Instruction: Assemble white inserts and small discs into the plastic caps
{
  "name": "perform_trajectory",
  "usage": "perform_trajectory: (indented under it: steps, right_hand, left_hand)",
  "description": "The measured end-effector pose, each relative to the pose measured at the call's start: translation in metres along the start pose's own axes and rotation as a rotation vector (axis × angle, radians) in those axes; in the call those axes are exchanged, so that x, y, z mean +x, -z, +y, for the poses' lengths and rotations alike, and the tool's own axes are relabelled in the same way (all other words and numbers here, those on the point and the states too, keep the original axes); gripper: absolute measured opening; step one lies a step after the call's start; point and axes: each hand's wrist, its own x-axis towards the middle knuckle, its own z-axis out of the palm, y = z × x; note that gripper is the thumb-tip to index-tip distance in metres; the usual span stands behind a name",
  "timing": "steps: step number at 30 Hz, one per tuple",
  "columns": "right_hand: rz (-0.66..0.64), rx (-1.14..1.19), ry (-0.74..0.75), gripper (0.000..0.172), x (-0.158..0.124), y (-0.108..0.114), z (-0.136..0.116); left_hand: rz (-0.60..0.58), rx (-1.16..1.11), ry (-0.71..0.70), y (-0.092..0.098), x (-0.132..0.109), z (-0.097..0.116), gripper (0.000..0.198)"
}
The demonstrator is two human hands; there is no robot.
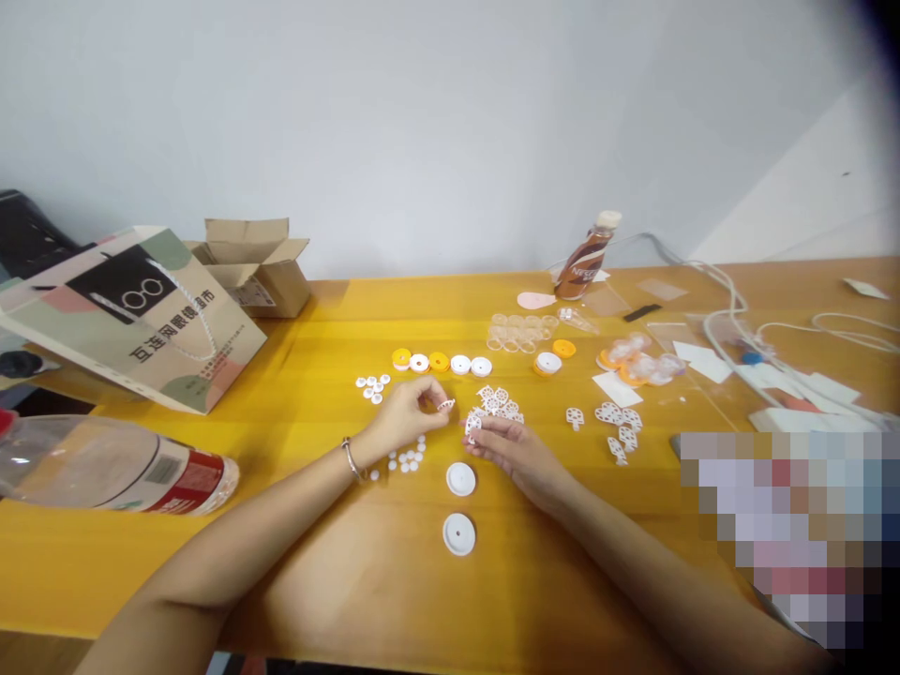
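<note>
Between thumb and fingers, my left hand (414,410) pinches a small white perforated plastic piece (445,405), seen nearly edge-on. My right hand (517,452) grips another white plastic piece with cut-out holes (473,424), its flat side towards me. Just behind that hand lies a pile of similar perforated pieces (496,401). Two round white discs with a centre hole, a nearer one (459,534) and a farther one (460,479), rest on the table below my hands. Small white buttons (406,461) are scattered by my left wrist, with more small white caps (372,386) beyond it.
A row of white and orange round parts (440,362) runs behind my hands, with clear rings (521,333) farther back. More perforated pieces (622,424) lie right. A paper bag (161,319), a cardboard box (263,272) and a large bottle (127,464) stand or lie left; a drink bottle (585,258) stands behind.
</note>
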Motion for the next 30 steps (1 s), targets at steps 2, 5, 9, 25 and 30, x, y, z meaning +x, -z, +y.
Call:
perform_trajectory:
  steps: [2, 5, 9, 25, 30]
  right_hand:
    - [0.030, 0.007, 0.016, 0.014, 0.001, 0.001, 0.000]
    - [0.076, 0.009, 0.032, 0.015, 0.002, 0.002, -0.001]
    - [0.085, -0.009, 0.032, 0.022, 0.002, 0.004, -0.001]
    - [-0.015, 0.036, 0.076, 0.025, 0.002, 0.005, -0.001]
    - [-0.012, 0.053, 0.054, 0.027, 0.002, 0.003, -0.003]
  left_hand:
    - [-0.042, -0.170, 0.078, -0.003, 0.001, -0.002, 0.014]
    - [-0.117, -0.374, 0.161, -0.004, 0.002, 0.001, 0.028]
    - [-0.176, -0.463, 0.199, -0.005, 0.002, 0.007, 0.025]
    - [-0.051, -0.151, -0.040, -0.018, -0.008, 0.008, 0.019]
    - [-0.049, -0.223, -0.077, -0.018, -0.007, 0.005, 0.016]
